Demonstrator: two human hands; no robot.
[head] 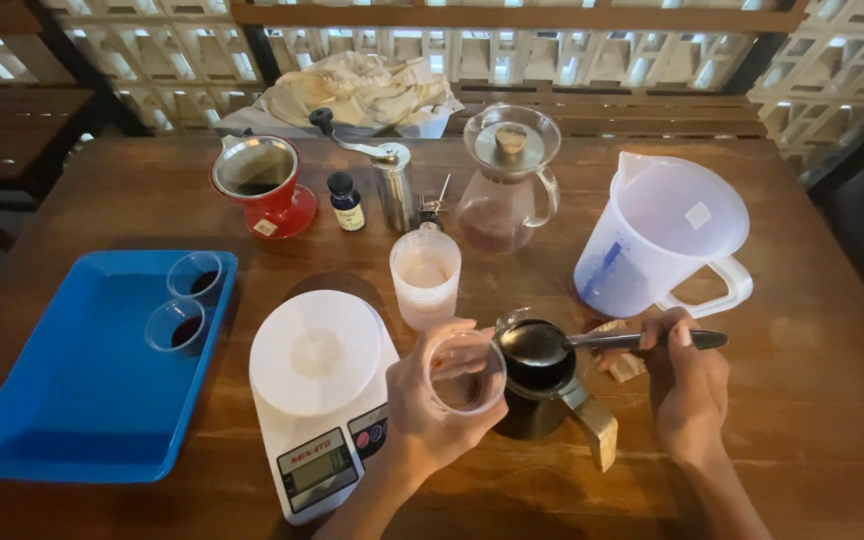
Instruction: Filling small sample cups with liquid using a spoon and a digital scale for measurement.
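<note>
Presently spoon (542, 343) (right-hand (687, 385) grip) touches left hand's (432, 405) cup (465, 372).

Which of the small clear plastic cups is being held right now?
The cup in the left hand, beside the spoon. The two cups in the blue tray sit untouched.

- left hand (430, 400) holds small clear cup (466, 372), tilted, beside dark pot (542, 385)
- right hand (685, 375) holds spoon (552, 343) over pot
- white scale (322, 395) just left
- blue tray (82, 390) holds two cups
- clear jug (664, 240) behind right hand
</note>
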